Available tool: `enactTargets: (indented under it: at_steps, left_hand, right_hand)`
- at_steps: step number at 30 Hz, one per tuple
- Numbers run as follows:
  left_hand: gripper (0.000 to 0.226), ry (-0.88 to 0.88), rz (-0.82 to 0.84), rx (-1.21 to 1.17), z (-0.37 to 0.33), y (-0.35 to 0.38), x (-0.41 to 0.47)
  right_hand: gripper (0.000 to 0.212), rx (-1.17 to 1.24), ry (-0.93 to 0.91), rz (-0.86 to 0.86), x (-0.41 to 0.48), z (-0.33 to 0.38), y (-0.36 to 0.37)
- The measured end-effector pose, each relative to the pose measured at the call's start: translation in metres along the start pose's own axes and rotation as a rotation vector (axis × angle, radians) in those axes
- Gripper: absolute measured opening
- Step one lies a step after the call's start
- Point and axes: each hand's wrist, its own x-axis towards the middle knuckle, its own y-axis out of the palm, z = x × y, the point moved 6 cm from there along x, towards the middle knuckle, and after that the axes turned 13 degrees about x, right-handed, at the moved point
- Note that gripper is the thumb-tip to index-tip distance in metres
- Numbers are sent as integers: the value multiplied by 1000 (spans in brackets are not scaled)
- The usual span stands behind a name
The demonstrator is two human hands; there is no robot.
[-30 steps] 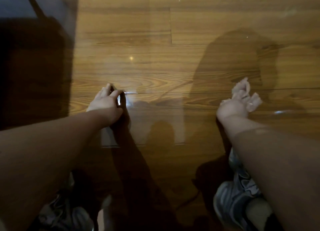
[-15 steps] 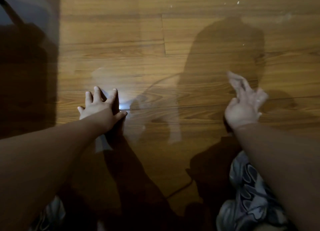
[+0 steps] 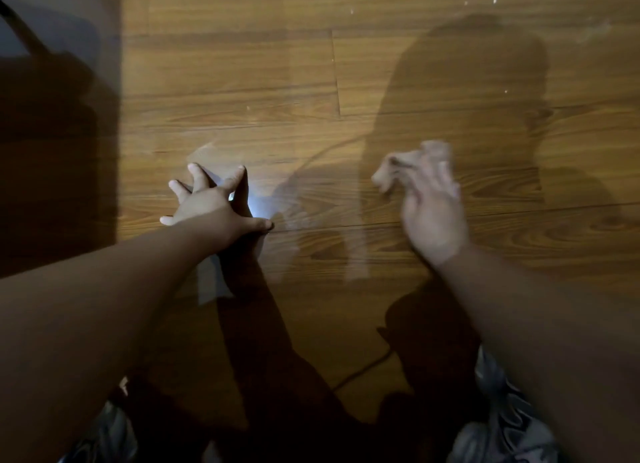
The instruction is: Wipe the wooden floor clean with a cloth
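Glossy wooden floor (image 3: 242,81); left grip (image 3: 211,209) splayed flat, bracing. Right grip (image 3: 433,213), blurred, seemingly clutches the soft, light cloth (image 3: 391,168) bunched just ahead of it.

A single camera sits on the person's head, looking forward and steeply down at the wooden floor (image 3: 381,81) from close above. The left hand (image 3: 207,209) and right hand (image 3: 433,216) reach in from the bottom corners to mid-frame. The right is blurred, perhaps by motion.
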Motion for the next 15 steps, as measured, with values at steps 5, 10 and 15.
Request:
enactTargets:
  at_steps: [5, 10, 15]
  left_hand:
    - [102, -7, -100, -28, 10, 14, -1]
    - [108, 79, -226, -19, 17, 15, -6]
    - [109, -16, -303, -129, 28, -4, 11]
  right_hand:
    - [59, 146, 727, -182, 25, -85, -47]
    - [63, 32, 149, 36, 28, 53, 46]
    - [55, 90, -296, 269, 37, 76, 51]
